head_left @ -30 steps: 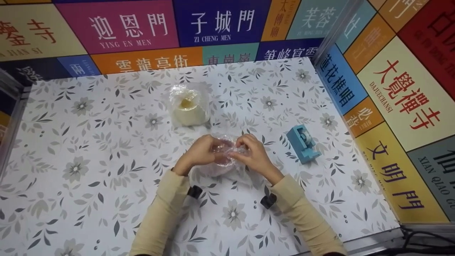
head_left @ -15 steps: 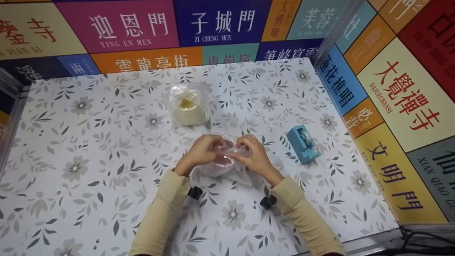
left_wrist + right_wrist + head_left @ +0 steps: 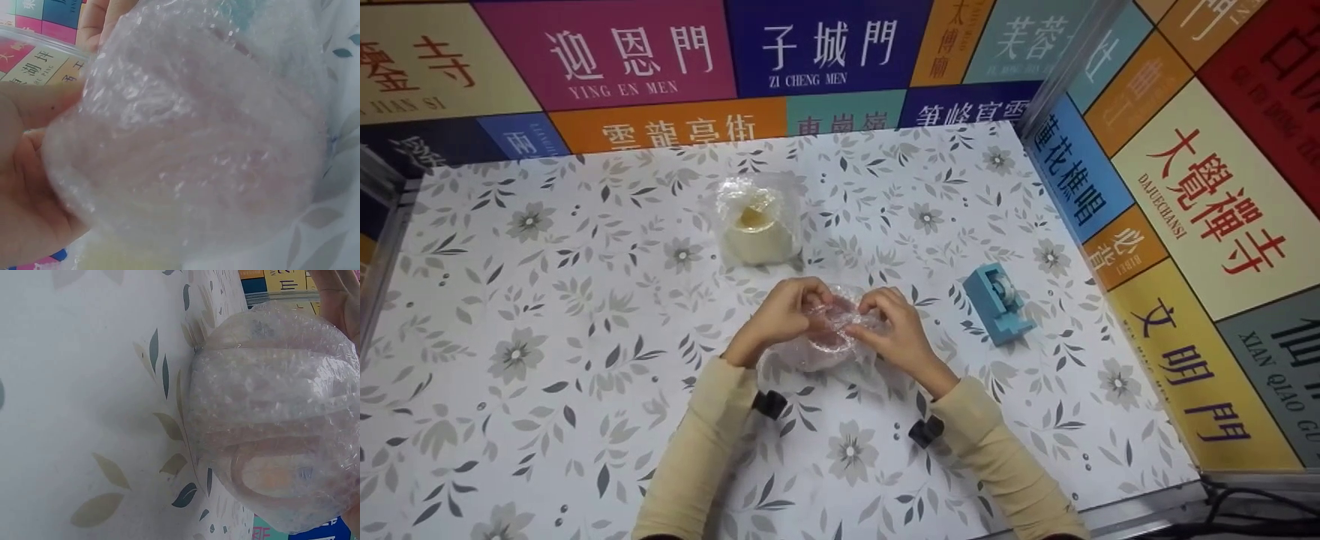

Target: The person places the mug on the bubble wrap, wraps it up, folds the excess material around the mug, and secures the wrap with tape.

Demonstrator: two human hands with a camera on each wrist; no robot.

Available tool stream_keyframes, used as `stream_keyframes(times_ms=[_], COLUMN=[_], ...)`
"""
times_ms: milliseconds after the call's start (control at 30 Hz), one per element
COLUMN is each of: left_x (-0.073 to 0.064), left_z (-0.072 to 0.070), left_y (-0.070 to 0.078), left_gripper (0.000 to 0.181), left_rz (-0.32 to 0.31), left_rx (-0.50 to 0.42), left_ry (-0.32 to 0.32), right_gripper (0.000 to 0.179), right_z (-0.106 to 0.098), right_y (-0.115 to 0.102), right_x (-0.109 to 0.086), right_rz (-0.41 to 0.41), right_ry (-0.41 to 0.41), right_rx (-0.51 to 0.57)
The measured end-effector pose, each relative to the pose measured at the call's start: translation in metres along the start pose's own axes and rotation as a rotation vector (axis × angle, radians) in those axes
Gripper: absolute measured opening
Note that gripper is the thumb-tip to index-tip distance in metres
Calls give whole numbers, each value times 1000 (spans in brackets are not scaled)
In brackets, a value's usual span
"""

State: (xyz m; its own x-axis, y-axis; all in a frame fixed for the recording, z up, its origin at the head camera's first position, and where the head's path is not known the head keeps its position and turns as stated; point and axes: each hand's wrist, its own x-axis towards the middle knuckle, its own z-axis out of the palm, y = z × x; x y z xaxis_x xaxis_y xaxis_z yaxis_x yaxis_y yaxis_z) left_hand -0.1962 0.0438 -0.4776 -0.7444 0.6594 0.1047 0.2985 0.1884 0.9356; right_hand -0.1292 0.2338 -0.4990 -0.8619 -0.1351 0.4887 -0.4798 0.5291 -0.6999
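Observation:
A pink mug (image 3: 826,336) stands on the table in front of the person, wrapped in clear bubble wrap (image 3: 180,129). Its handle (image 3: 239,467) shows through the wrap in the right wrist view. At the mug's left rim, the left hand (image 3: 780,315) has its fingers curled on the wrap. The right hand (image 3: 901,330) pinches the gathered wrap between thumb and fingers at the right side of the opening. Parts of both hands' fingertips are hidden by the wrap and the hands themselves.
Behind the hands stands a pale yellow cup-like vessel (image 3: 763,241) in bubble wrap. A blue tape dispenser (image 3: 997,304) sits to the right. Panels with large lettering border the floral-patterned table (image 3: 585,420) at the back and right. Black cables (image 3: 1260,502) lie at the lower right corner.
The left hand has shifted slightly up and back at the rim, and more of the mug's pink opening shows. The right hand keeps almost the same place.

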Motion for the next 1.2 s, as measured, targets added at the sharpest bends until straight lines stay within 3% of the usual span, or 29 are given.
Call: stream_keyframes(times_ms=[200,400,567,633,833,867,1033,1133,1200], left_x=[-2,-2,-5,-6,-14,-15,-14,-14,-18], left_z=[-6,-10,-10,-9,-12,-12,-4,1,3], left_y=[0,0,1,-1,17,20,-3,-13,-14], left_gripper=[9,23,19,18,19,19,19,24,32], left_rz=[13,43,62,81,136,147,180,127,48], left_rx=[33,51,32,5,-58,-61,-28,56,141], left_ry=[-74,-57,-39,-34,-17,-4,151,293,377], right_gripper=[30,29,27,25,22,24,43,54,60], right_z=[0,1,-6,-6,-3,-3,-5,-6,-7], right_y=[-1,-5,-28,-25,-1,-1,-5,-9,-10], right_x=[-2,-3,2,-1,-11,-11,-18,-21,-22], right_rz=[9,12,-7,-9,-6,2,138,281,385], right_ry=[13,24,33,32,52,61,97,57,-3], right_rx=[11,1,6,20,44,37,-95,-193,-227])
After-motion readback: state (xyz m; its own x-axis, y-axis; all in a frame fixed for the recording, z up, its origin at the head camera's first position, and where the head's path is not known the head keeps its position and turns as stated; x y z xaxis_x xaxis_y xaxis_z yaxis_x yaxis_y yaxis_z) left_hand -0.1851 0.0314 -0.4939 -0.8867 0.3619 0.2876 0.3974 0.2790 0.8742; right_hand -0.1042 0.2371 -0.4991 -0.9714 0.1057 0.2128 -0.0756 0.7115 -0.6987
